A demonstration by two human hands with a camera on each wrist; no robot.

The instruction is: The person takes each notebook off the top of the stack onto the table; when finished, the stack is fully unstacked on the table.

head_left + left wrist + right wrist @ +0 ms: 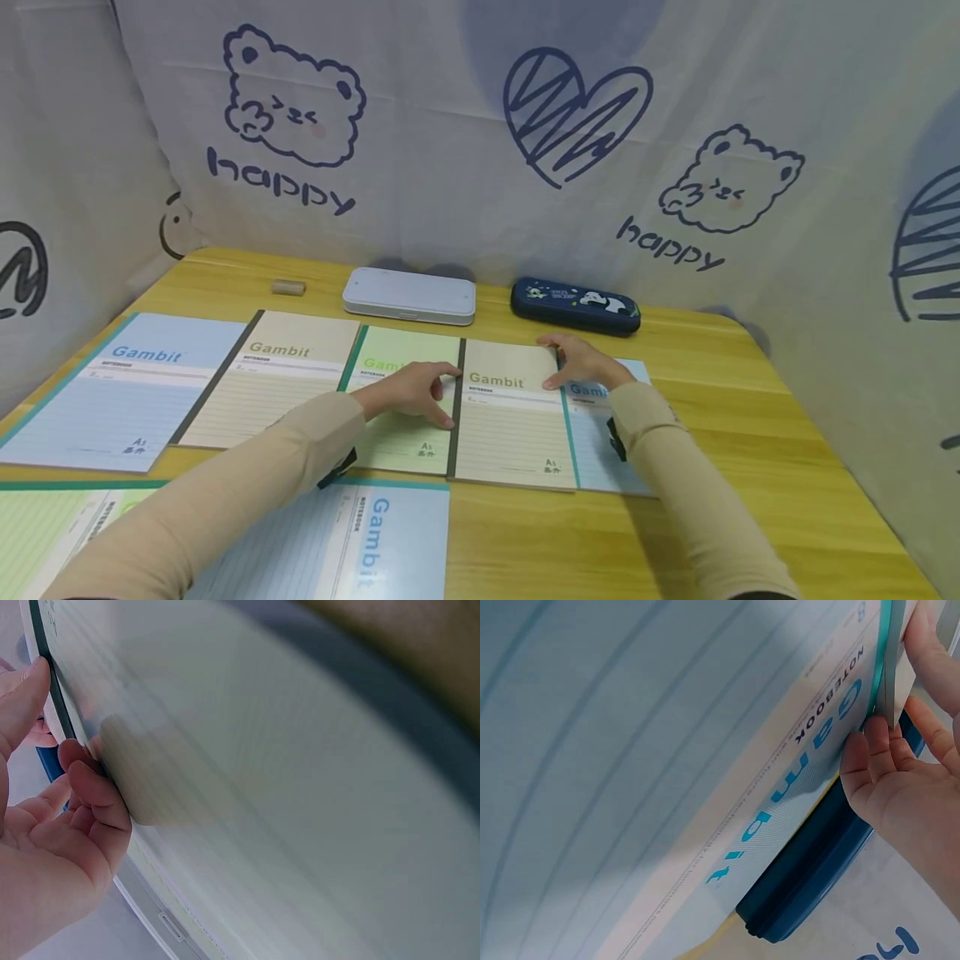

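Observation:
A beige Gambit notebook (517, 433) with a dark spine lies between a green notebook (401, 450) and a blue notebook (618, 454). My left hand (412, 390) reaches over the green one and holds the beige notebook's spine edge between thumb and fingers. At its upper right edge, my right hand (585, 362) pinches the same notebook, thumb on the cover. In the right wrist view, the fingertips (877, 735) sit at that edge, beside the blue cover. Curled left fingers (105, 806) touch the green cover in the left wrist view. My right hand and sleeve hide part of the blue notebook.
Another beige notebook (277, 408) and a blue notebook (112, 417) continue the row leftward. Nearer lie a sideways blue notebook (405, 533) and a green one (37, 525). Behind stand a white case (408, 296), a dark blue panda case (573, 308) and a small tan block (288, 287).

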